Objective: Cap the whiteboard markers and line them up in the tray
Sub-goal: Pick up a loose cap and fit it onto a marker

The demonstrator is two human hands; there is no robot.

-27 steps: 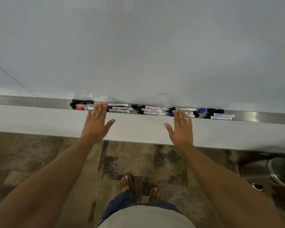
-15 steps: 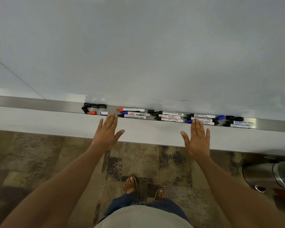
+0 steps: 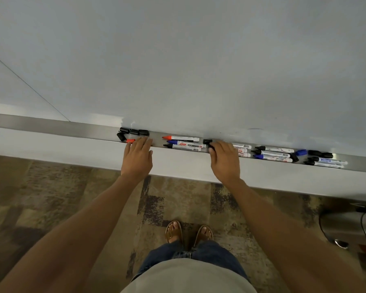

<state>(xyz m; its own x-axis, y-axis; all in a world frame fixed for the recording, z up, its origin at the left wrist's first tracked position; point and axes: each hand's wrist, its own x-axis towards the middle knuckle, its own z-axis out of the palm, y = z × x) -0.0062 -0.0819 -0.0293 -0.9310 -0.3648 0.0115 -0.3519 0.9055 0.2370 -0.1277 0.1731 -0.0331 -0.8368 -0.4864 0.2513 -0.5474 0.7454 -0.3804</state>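
Note:
A long steel tray [image 3: 51,125] runs under the whiteboard. Three uncapped markers lie in it side by side: red [image 3: 181,138], blue [image 3: 186,143] and black [image 3: 185,147]. Several loose black caps [image 3: 134,132] and a red cap [image 3: 130,141] sit at the left. My left hand [image 3: 137,158] reaches over the tray edge with straight fingers, just right of the red cap. My right hand [image 3: 224,160] curls its fingers over the middle group of markers, thumb against a black marker's tip [image 3: 211,147]. Another black cap [image 3: 207,141] lies beside it. More markers [image 3: 273,154] lie further right.
A blue cap [image 3: 301,152] and black caps [image 3: 320,153] lie near two more markers [image 3: 325,162] at the tray's right end. A white ledge [image 3: 72,149] sits below the tray. A steel bin [image 3: 351,227] stands on the carpet at lower right.
Both hands have moved forward from the white ledge onto the tray. The right hand's fingers, flat before, now curl over the middle markers.

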